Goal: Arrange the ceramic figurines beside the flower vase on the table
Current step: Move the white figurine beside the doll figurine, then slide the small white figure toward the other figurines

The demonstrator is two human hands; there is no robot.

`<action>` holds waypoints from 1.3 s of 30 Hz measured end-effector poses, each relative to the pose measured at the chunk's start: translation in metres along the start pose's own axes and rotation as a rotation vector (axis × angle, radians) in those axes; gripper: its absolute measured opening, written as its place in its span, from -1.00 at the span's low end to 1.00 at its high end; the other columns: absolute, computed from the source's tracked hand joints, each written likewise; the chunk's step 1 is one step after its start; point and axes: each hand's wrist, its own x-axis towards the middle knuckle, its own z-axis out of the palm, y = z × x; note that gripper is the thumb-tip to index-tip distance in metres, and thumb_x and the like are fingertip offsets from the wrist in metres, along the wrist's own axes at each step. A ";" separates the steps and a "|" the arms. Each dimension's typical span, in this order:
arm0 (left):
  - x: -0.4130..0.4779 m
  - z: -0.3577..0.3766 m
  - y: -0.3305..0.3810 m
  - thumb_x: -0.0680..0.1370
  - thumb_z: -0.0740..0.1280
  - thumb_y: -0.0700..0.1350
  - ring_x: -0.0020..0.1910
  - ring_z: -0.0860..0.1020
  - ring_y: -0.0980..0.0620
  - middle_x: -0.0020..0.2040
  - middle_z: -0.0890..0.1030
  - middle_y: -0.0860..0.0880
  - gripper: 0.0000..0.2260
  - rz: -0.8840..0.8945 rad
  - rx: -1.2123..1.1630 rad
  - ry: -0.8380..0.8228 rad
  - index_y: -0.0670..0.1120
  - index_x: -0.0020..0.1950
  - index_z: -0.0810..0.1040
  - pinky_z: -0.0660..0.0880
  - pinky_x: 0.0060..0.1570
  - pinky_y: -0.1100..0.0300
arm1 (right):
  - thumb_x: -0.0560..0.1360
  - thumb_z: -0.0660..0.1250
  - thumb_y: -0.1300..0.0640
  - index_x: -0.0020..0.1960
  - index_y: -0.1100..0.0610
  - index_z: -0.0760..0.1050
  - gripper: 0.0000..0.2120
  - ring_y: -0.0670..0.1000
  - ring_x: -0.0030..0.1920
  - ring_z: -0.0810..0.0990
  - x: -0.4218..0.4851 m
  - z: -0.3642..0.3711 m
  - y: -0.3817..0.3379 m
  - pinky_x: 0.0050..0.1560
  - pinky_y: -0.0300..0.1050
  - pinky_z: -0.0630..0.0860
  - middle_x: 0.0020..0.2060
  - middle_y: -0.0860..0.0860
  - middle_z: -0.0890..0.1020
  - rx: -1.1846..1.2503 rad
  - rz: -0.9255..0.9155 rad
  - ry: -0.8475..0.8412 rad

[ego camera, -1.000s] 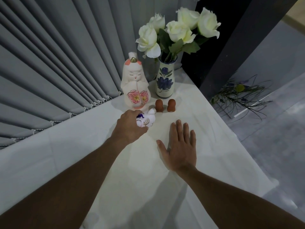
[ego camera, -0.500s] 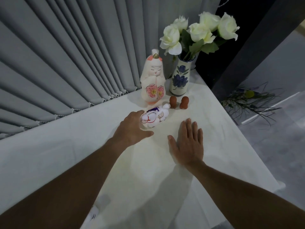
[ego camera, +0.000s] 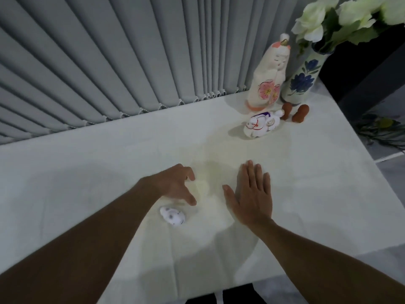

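Observation:
A blue-flowered vase [ego camera: 301, 83] with white roses stands at the table's far right corner. Just left of it stands a tall white doll figurine [ego camera: 268, 80] with pink flowers. In front lie a white animal figurine [ego camera: 262, 126] with red and purple markings and two small brown figurines [ego camera: 294, 111]. A small white spotted figurine [ego camera: 173, 216] lies near the front, just below my left hand [ego camera: 175, 185], which hovers open with curled fingers and does not touch it. My right hand [ego camera: 252, 194] rests flat on the table, fingers apart.
A white cloth covers the table [ego camera: 87, 183]. Grey vertical blinds [ego camera: 109, 62] hang right behind its far edge. The table's right edge drops to a grey floor where green stems [ego camera: 381, 128] lie. A dark post [ego camera: 361, 80] stands behind the vase.
My left hand has let go of the white animal figurine near the vase and drawn back toward me. The view has shifted left, bringing the small spotted figurine into sight.

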 end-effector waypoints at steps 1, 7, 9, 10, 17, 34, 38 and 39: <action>-0.006 0.004 -0.009 0.25 0.59 0.13 0.22 0.47 0.03 0.26 0.38 0.07 -0.29 -0.008 0.034 -0.059 0.10 0.33 0.41 0.49 0.24 0.04 | 0.62 -0.08 -0.35 0.68 0.17 -0.07 -0.18 0.14 0.67 -0.14 -0.001 0.002 -0.003 0.64 0.17 -0.18 0.68 0.10 -0.04 -0.005 0.011 0.002; -0.027 0.033 -0.047 0.20 0.61 0.09 0.25 0.38 0.01 0.23 0.31 0.09 -0.30 -0.001 0.215 -0.273 0.22 0.27 0.38 0.51 0.21 -0.02 | 0.61 -0.02 -0.35 0.67 0.16 -0.04 -0.18 0.13 0.67 -0.08 -0.005 0.007 -0.005 0.64 0.18 -0.13 0.68 0.07 0.00 0.003 0.037 0.065; -0.028 0.041 -0.054 0.25 0.60 0.02 0.26 0.34 -0.02 0.24 0.30 0.06 -0.36 0.022 0.227 -0.245 0.17 0.26 0.41 0.49 0.20 -0.01 | 0.61 -0.01 -0.35 0.67 0.15 -0.03 -0.18 0.12 0.67 -0.08 -0.004 0.008 -0.006 0.64 0.17 -0.13 0.68 0.07 0.01 0.009 0.044 0.066; -0.028 0.043 -0.057 0.27 0.60 -0.01 0.25 0.33 -0.03 0.24 0.30 0.05 -0.40 0.039 0.218 -0.216 0.13 0.24 0.43 0.48 0.18 0.00 | 0.61 0.00 -0.35 0.67 0.15 -0.02 -0.18 0.12 0.67 -0.08 -0.004 0.008 -0.006 0.64 0.17 -0.13 0.68 0.06 0.00 0.009 0.046 0.070; -0.024 0.048 -0.074 0.36 0.56 -0.03 -0.13 0.48 0.05 -0.08 0.47 0.07 -0.73 0.150 -0.084 0.024 0.01 -0.12 0.49 0.41 -0.20 0.25 | 0.61 -0.01 -0.36 0.68 0.13 -0.04 -0.18 0.08 0.67 -0.12 -0.004 0.007 -0.006 0.65 0.14 -0.16 0.68 0.03 -0.02 0.017 0.054 0.067; -0.011 0.062 -0.085 0.41 0.34 -0.09 0.12 0.45 0.19 0.15 0.50 0.18 -0.57 0.352 -0.149 0.372 0.00 0.28 0.51 0.29 0.18 0.45 | 0.60 0.02 -0.35 0.67 0.13 0.01 -0.18 0.09 0.68 -0.09 -0.003 0.006 -0.004 0.64 0.15 -0.13 0.68 0.03 0.02 0.033 0.047 0.087; -0.007 0.066 -0.085 0.47 0.39 -0.13 0.10 0.44 0.07 0.14 0.49 0.11 -0.52 0.367 -0.048 0.436 -0.04 0.40 0.44 0.29 0.14 0.32 | 0.60 0.04 -0.34 0.67 0.14 0.02 -0.18 0.10 0.67 -0.07 -0.003 0.005 -0.005 0.64 0.15 -0.13 0.68 0.04 0.03 0.038 0.047 0.088; -0.005 0.063 -0.080 0.48 0.41 -0.09 0.08 0.46 0.06 0.13 0.50 0.11 -0.51 0.341 -0.063 0.442 -0.01 0.40 0.42 0.34 0.12 0.25 | 0.59 0.04 -0.34 0.67 0.14 0.03 -0.18 0.10 0.67 -0.06 -0.003 0.006 -0.004 0.64 0.15 -0.12 0.68 0.04 0.04 0.038 0.045 0.090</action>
